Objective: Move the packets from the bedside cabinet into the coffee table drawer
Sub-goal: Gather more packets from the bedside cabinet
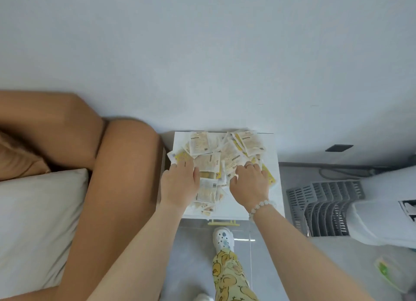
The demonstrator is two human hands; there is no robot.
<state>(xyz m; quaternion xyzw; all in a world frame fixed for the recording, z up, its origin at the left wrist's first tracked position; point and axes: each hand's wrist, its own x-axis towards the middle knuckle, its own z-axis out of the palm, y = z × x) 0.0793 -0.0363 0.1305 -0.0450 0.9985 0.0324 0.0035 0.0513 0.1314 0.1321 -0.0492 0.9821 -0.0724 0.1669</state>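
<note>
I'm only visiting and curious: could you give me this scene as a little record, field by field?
place: white bedside cabinet, next to a bed with a pale pillow
load: packets, pale and yellow, heaped loosely on the cabinet top
left hand: lies on the pile's left edge, fingertips on a yellow packet
right hand: fingers curled into the pile's right side; beaded bracelet on the wrist
floor: grey slatted baskets to the right
coffee table drawer: not in view
</note>
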